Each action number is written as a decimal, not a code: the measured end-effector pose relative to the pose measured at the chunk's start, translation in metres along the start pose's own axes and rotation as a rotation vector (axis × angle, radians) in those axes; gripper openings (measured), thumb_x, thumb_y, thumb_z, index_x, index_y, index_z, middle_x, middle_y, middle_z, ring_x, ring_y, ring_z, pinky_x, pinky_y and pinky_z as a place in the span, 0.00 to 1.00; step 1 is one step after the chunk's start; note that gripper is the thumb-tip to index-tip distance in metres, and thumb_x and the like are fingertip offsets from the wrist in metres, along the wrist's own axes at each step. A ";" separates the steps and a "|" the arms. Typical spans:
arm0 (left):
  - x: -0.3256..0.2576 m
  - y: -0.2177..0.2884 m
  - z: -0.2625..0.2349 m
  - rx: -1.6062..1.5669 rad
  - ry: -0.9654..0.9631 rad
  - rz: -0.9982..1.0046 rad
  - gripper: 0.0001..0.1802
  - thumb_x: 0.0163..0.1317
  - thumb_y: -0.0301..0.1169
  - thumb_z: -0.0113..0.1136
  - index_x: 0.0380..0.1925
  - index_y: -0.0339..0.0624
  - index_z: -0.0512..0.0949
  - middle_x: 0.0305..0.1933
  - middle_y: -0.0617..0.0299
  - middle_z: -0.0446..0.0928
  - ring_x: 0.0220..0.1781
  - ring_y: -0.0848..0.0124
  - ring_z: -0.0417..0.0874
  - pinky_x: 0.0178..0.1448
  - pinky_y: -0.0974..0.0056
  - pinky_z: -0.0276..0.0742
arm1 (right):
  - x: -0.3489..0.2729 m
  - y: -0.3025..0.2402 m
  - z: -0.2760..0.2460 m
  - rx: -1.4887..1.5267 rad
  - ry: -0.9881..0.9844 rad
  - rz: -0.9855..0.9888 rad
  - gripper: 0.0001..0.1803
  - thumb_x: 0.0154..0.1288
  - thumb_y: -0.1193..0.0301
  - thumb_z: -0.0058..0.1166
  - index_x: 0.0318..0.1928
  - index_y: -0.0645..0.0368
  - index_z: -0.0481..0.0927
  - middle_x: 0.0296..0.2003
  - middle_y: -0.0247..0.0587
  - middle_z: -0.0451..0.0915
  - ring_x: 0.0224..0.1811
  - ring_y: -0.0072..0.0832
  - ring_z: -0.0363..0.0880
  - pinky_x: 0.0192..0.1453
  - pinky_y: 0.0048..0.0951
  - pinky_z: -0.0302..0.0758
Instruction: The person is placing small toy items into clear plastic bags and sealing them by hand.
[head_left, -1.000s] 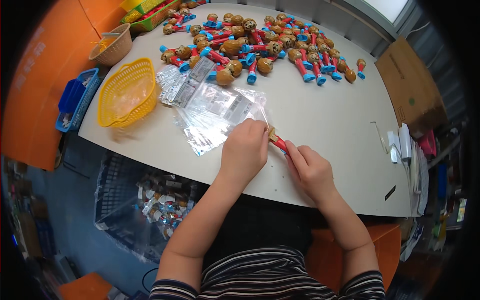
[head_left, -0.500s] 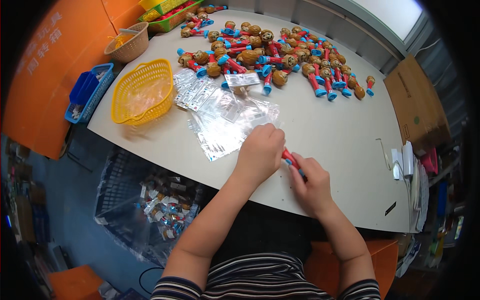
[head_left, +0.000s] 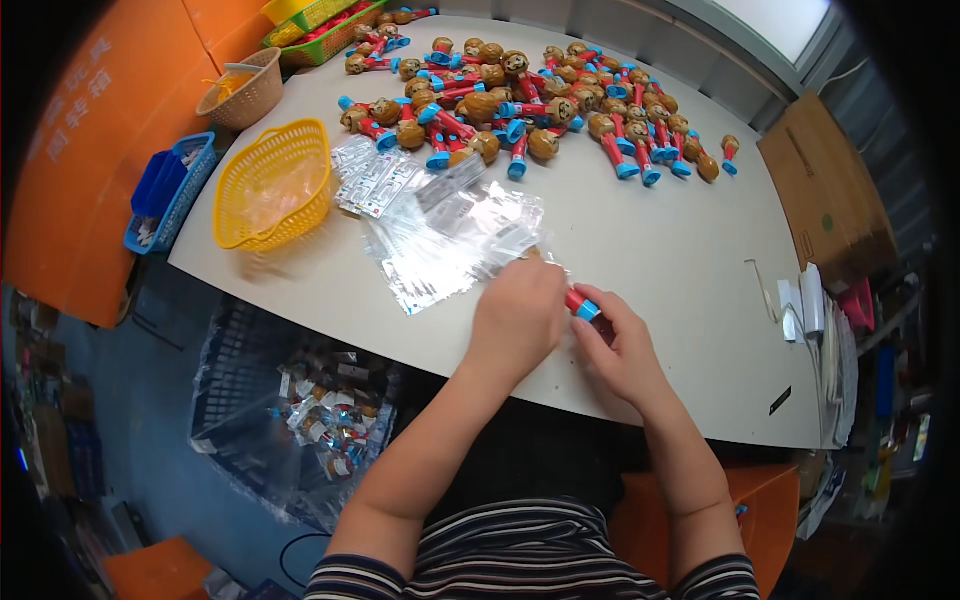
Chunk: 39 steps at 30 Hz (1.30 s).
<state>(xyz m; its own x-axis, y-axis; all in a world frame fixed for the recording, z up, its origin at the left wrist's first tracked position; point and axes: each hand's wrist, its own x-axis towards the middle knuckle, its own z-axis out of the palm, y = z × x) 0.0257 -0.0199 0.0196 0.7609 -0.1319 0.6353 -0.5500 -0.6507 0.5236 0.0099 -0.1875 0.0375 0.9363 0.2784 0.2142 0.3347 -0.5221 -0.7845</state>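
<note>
Between my hands is a toy (head_left: 584, 305) with a red stem and a blue base. My left hand (head_left: 518, 318) is closed around its upper end, and a bit of brown shows just above the fingers. My right hand (head_left: 622, 345) grips the blue end between thumb and fingers. Most of the toy's head is hidden by my left hand. Just beyond my left hand lies a spread of clear plastic bags (head_left: 425, 265), some touching its knuckles. Several matching toys with brown heads (head_left: 480, 105) are heaped at the back of the table.
A yellow basket (head_left: 222, 205) with clear plastic in it stands at the left. Behind it are a tan basket (head_left: 255, 100) and a blue basket (head_left: 200, 165). A lined crate (head_left: 225, 400) of bagged toys sits on the floor. A cardboard box (head_left: 830, 190) stands at the right.
The view has shifted slightly. My right hand has turned a little, showing more of the toy's blue end. The bag with a pale top strip now lies lower on the bag pile.
</note>
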 end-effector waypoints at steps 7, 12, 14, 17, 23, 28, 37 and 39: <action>-0.017 0.008 -0.004 -0.045 0.034 -0.045 0.05 0.57 0.23 0.61 0.32 0.39 0.75 0.31 0.54 0.74 0.36 0.54 0.77 0.40 0.55 0.74 | -0.005 0.013 0.003 -0.193 0.019 -0.357 0.20 0.55 0.75 0.67 0.50 0.61 0.80 0.40 0.46 0.83 0.32 0.35 0.82 0.38 0.28 0.80; -0.023 0.019 -0.014 -0.072 0.026 -0.058 0.06 0.57 0.23 0.63 0.34 0.39 0.77 0.32 0.56 0.76 0.37 0.55 0.78 0.40 0.56 0.74 | 0.005 0.024 -0.003 -0.207 0.056 -0.481 0.18 0.49 0.72 0.72 0.43 0.56 0.84 0.36 0.40 0.85 0.27 0.33 0.81 0.34 0.29 0.78; -0.025 0.017 -0.014 -0.078 0.011 -0.076 0.07 0.56 0.23 0.64 0.35 0.39 0.77 0.33 0.56 0.76 0.37 0.55 0.77 0.40 0.56 0.74 | 0.009 0.028 -0.006 -0.192 0.059 -0.530 0.17 0.47 0.72 0.73 0.40 0.56 0.85 0.34 0.37 0.85 0.26 0.32 0.78 0.31 0.28 0.75; -0.028 0.013 -0.009 -0.098 0.039 -0.078 0.07 0.56 0.23 0.64 0.35 0.38 0.77 0.33 0.56 0.75 0.36 0.56 0.77 0.40 0.56 0.74 | 0.011 0.027 -0.003 -0.324 0.105 -0.619 0.13 0.46 0.73 0.73 0.35 0.57 0.85 0.33 0.36 0.83 0.29 0.32 0.75 0.32 0.29 0.73; -0.032 0.014 -0.004 -0.062 -0.026 -0.074 0.06 0.56 0.23 0.63 0.34 0.38 0.77 0.32 0.56 0.74 0.36 0.56 0.77 0.40 0.57 0.74 | 0.013 0.044 0.009 -0.215 0.191 -0.359 0.26 0.45 0.76 0.72 0.48 0.59 0.78 0.49 0.44 0.76 0.41 0.36 0.75 0.41 0.32 0.75; -0.033 0.011 -0.006 -0.028 -0.051 -0.074 0.07 0.54 0.22 0.63 0.34 0.38 0.77 0.32 0.56 0.73 0.35 0.56 0.77 0.39 0.57 0.74 | 0.027 0.038 0.025 -0.023 0.020 -0.228 0.30 0.49 0.80 0.65 0.55 0.60 0.72 0.52 0.48 0.74 0.46 0.37 0.78 0.47 0.32 0.77; -0.043 0.012 -0.026 0.056 0.002 -0.248 0.10 0.51 0.20 0.63 0.35 0.39 0.77 0.37 0.53 0.73 0.42 0.53 0.76 0.48 0.53 0.71 | 0.023 0.001 0.014 0.220 -0.189 0.309 0.15 0.67 0.75 0.58 0.51 0.69 0.76 0.34 0.43 0.84 0.34 0.24 0.83 0.39 0.24 0.79; -0.049 0.014 -0.028 0.074 -0.060 -0.285 0.11 0.50 0.20 0.63 0.36 0.40 0.78 0.38 0.52 0.73 0.43 0.52 0.76 0.49 0.53 0.70 | 0.021 0.001 0.008 0.331 -0.228 0.474 0.14 0.68 0.74 0.57 0.49 0.71 0.78 0.33 0.42 0.84 0.34 0.22 0.83 0.38 0.23 0.80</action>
<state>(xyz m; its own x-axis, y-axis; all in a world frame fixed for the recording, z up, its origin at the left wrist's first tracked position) -0.0292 -0.0019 0.0114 0.9012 0.0216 0.4328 -0.2862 -0.7201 0.6321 0.0293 -0.1757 0.0363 0.9165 0.2616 -0.3027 -0.1971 -0.3633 -0.9106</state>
